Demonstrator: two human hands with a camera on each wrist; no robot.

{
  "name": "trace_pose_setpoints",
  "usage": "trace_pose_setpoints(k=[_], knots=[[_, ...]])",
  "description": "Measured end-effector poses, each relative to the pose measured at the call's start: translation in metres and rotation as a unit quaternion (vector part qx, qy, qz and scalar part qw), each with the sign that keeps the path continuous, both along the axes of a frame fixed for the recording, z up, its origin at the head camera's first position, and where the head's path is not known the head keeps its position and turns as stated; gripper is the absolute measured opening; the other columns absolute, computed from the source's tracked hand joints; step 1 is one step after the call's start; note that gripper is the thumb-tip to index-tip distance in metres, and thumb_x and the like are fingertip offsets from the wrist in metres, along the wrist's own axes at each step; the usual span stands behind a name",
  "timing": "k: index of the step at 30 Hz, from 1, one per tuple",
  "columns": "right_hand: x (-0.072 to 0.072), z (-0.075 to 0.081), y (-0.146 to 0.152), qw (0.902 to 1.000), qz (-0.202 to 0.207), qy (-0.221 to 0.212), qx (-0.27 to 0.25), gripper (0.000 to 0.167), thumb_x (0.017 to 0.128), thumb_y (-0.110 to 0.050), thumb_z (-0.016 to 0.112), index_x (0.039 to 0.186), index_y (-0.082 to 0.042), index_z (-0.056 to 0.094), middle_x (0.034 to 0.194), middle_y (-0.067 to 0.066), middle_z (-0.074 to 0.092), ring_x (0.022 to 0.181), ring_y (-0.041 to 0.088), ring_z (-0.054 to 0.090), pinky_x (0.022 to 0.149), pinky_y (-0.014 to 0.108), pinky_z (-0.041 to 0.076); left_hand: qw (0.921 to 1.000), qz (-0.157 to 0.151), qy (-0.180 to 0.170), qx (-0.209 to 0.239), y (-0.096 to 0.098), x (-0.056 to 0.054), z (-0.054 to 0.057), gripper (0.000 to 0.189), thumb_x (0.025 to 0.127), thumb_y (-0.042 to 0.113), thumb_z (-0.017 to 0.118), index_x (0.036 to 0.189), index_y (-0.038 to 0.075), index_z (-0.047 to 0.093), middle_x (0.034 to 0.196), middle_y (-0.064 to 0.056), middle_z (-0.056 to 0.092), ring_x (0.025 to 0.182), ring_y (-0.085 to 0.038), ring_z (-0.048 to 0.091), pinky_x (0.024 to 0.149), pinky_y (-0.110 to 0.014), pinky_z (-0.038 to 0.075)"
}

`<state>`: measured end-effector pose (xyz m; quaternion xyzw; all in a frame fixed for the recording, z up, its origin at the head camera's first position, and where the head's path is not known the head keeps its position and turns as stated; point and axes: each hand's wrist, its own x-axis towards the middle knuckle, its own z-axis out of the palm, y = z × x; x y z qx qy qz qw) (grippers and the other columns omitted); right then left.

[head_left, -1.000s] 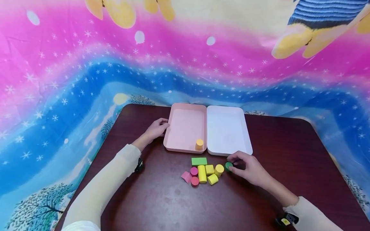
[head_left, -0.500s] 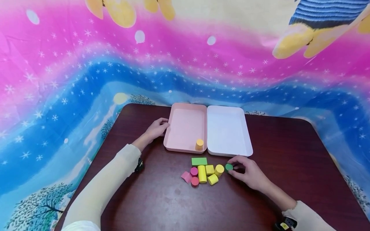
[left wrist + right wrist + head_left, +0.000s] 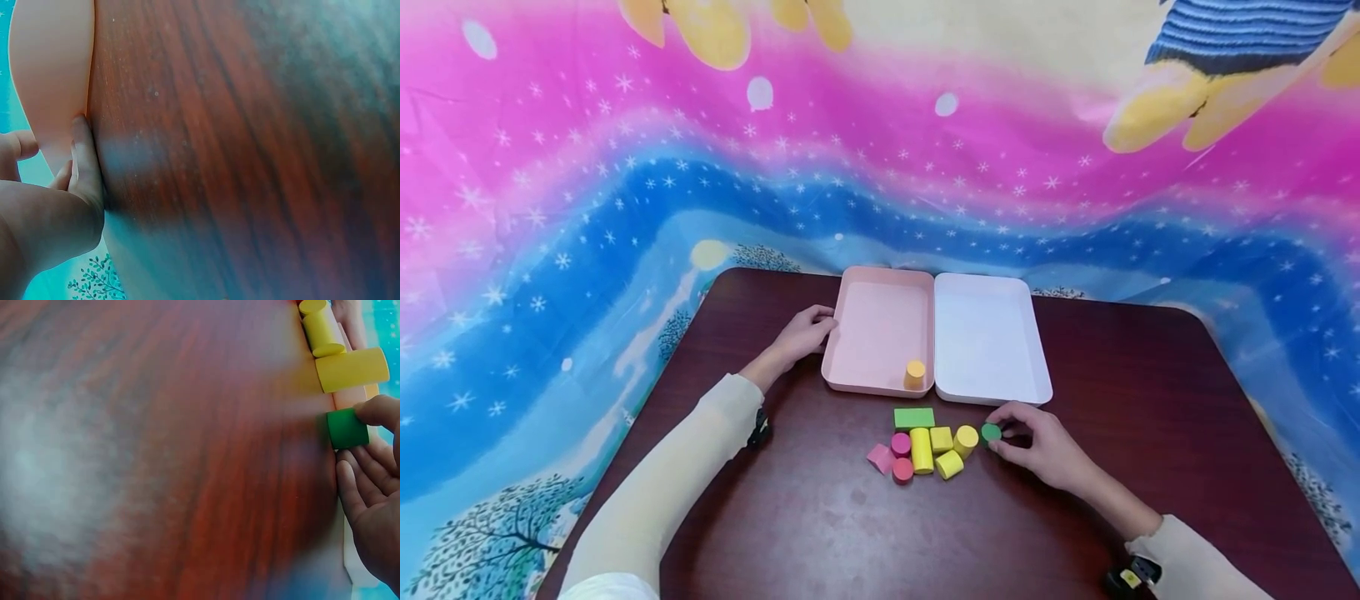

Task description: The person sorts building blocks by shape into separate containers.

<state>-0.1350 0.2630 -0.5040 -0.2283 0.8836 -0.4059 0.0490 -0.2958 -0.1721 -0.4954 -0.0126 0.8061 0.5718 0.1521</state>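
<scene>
In the head view my left hand (image 3: 802,336) holds the left side of the pink tray (image 3: 829,382), with fingers on its outer wall and one digit at the rim in the left wrist view. My right hand (image 3: 1045,446) pinches a short green cylinder (image 3: 991,434) between thumb and fingers, beside the block group. In the right wrist view the thumb touches one side of this green block (image 3: 348,429) and fingers the other. Left of it stand a yellow cylinder (image 3: 966,442), a yellow cube (image 3: 941,439) and a smaller yellow cylinder (image 3: 950,465) on its side.
A white tray (image 3: 992,342) adjoins the pink one. An orange-yellow cylinder (image 3: 914,374) stands inside the pink tray. Further left lie a green rectangular block (image 3: 913,418), a long yellow cylinder (image 3: 921,451), a magenta cylinder (image 3: 900,444), a red cylinder (image 3: 902,471) and a pink block (image 3: 881,458).
My right hand has shifted slightly toward the front edge and changed its finger pose around the green cylinder, which stays at nearly the same spot. My left hand keeps its place at the pink tray.
</scene>
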Motion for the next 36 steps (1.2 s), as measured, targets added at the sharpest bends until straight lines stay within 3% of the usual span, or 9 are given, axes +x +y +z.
trace_pose_setpoints(k=[12,25,36], knots=[[0.003,0.0,-0.001,0.9997,-0.004,0.011,-0.022,0.028,0.093,-0.013,0.084,0.117,-0.019,0.071,0.113,-0.006,0.07,0.101,0.015,0.069,0.088,0.037,0.063,0.9999,-0.01,-0.005,0.0,0.0,0.001,0.002,0.051,0.112,0.031,0.052,0.158,0.008,0.045,0.149,-0.016,0.054,0.13,-0.029,0.061,0.101,-0.046,0.058],[0.001,-0.003,-0.001,0.9998,0.0,0.009,-0.017,0.028,0.094,-0.013,0.084,0.117,-0.021,0.071,0.113,-0.007,0.07,0.102,0.014,0.068,0.089,0.034,0.062,0.9995,-0.007,-0.023,0.021,-0.002,-0.001,0.003,0.053,0.111,0.028,0.053,0.158,0.004,0.044,0.148,-0.018,0.055,0.132,-0.031,0.06,0.103,-0.047,0.057],[0.001,-0.004,-0.001,0.9999,-0.007,0.008,-0.009,0.027,0.094,-0.016,0.084,0.117,-0.021,0.071,0.113,-0.007,0.07,0.102,0.014,0.068,0.089,0.035,0.062,0.9992,-0.004,-0.039,0.003,0.002,0.003,0.022,0.05,0.109,0.02,0.054,0.155,0.001,0.046,0.146,-0.02,0.056,0.13,-0.032,0.061,0.101,-0.047,0.058]])
